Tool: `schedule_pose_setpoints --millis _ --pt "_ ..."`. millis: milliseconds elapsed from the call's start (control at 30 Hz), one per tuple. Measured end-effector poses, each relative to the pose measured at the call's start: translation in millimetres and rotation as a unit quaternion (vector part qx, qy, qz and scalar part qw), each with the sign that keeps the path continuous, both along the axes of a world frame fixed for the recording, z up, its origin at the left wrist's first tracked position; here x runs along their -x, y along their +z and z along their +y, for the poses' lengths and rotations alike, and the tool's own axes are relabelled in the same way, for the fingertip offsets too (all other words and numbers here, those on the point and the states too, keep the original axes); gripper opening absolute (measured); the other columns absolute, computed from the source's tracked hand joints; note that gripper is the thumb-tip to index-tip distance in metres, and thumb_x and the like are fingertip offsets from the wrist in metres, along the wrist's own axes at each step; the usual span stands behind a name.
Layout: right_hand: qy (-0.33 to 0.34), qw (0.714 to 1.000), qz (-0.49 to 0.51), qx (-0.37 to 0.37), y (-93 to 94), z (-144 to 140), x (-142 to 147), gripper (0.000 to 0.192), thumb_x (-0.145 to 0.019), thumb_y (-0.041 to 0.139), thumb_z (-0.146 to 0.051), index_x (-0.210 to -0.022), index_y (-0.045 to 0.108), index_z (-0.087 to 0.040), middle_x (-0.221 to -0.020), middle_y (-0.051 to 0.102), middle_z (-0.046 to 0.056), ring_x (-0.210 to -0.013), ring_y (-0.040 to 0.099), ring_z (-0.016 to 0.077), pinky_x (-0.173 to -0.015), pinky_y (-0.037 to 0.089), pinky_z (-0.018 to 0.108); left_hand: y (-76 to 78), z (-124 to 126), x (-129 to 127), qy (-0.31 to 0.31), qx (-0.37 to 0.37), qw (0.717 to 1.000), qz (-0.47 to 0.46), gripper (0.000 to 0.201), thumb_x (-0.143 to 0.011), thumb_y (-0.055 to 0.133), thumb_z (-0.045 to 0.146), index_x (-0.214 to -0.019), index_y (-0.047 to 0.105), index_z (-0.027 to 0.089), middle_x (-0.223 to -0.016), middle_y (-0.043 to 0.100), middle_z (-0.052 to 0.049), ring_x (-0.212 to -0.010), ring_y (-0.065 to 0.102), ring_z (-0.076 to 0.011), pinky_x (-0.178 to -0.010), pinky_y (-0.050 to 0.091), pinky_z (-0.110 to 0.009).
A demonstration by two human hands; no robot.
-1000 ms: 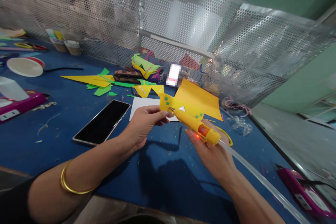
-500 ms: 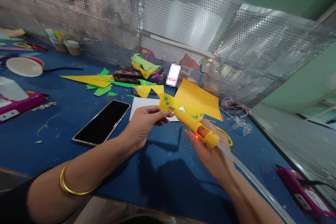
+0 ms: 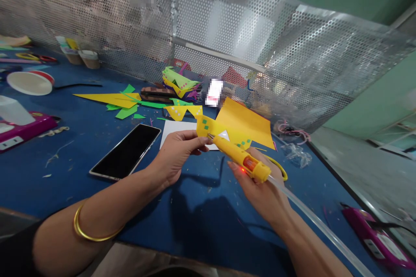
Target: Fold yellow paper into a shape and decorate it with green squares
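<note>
My left hand (image 3: 177,153) pinches the lower left edge of a yellow paper cutout (image 3: 211,126) that carries small green squares. Wrapped around a yellow hot glue gun (image 3: 235,151) is my right hand (image 3: 263,186); a red light glows on its side, and a long clear glue stick (image 3: 315,214) trails from the back. The metal nozzle points at the cutout close to my left fingertips; whether it touches cannot be told. White paper (image 3: 175,130) lies beneath, and a yellow sheet (image 3: 247,121) is behind. A similar yellow cutout with white dots (image 3: 182,111) lies just beyond.
A black-screened phone (image 3: 126,151) lies left of my left hand. Green and yellow paper scraps (image 3: 125,99) and a pile of paper cutouts (image 3: 180,82) are farther back. Purple power strips (image 3: 377,238) sit at both sides. A perforated metal screen (image 3: 221,21) rises behind the table.
The glue gun and my right hand have shifted very slightly left. Both hands keep the same hold, and the cutout stays nearly in place.
</note>
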State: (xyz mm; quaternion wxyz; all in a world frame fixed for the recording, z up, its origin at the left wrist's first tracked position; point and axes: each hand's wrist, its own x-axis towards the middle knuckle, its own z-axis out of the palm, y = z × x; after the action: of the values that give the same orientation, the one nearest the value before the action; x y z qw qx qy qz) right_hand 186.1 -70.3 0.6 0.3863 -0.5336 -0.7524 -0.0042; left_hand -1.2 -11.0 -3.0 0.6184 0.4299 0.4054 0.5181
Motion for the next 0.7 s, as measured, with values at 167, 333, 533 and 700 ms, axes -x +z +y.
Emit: schedule_pose_setpoints --millis 167,333,533,700 --pt "-0.012 1.0 -0.002 -0.014 -1.1 1.3 -1.4 0.028 -0.09 0.059 -0.039 -0.071 0.046 -0.023 -0.062 0.051 -0.004 -0.052 0.046 0.011 -0.049 0.032 0.024 -0.6 -0.2 0.6 -0.002 -0.013 1.0 -0.005 0.011 -0.063 0.082 0.029 -0.07 0.08 0.02 -0.07 0.073 -0.002 -0.062 0.056 -0.0094 -0.062 0.038 -0.021" --pt "-0.011 1.0 0.01 -0.013 -0.3 1.3 -1.9 0.026 -0.09 0.058 -0.039 -0.073 0.048 -0.023 -0.062 0.05 -0.005 -0.053 0.046 0.0113 -0.05 0.034 0.024 -0.2 -1.5 0.6 -0.002 -0.008 1.0 0.002 0.011 -0.063 0.081 0.028 -0.07 0.08 0.019 -0.071 0.073 -0.003 -0.063 0.056 -0.0097 -0.062 0.039 -0.021" --pt "0.03 0.998 0.046 0.019 -0.4 -0.6 -1.4 0.019 -0.089 0.06 -0.038 -0.079 0.056 -0.022 -0.067 0.058 -0.002 -0.058 0.053 0.0128 -0.052 0.041 0.025 0.5 -1.8 0.7 -0.001 -0.003 1.0 0.001 0.013 -0.061 0.082 0.03 -0.069 0.079 0.021 -0.065 0.071 -0.001 -0.061 0.056 -0.0104 -0.062 0.038 -0.023" --pt "0.052 0.979 0.197 0.008 -0.8 -2.5 -5.5 0.018 -0.087 0.064 -0.04 -0.082 0.065 -0.022 -0.068 0.061 0.001 -0.063 0.058 0.0154 -0.055 0.047 0.027 0.8 -1.3 0.0 0.008 0.001 1.0 0.019 0.018 -0.058 0.084 0.032 -0.069 0.079 0.019 -0.069 0.072 -0.004 -0.063 0.055 -0.0108 -0.063 0.038 -0.023"
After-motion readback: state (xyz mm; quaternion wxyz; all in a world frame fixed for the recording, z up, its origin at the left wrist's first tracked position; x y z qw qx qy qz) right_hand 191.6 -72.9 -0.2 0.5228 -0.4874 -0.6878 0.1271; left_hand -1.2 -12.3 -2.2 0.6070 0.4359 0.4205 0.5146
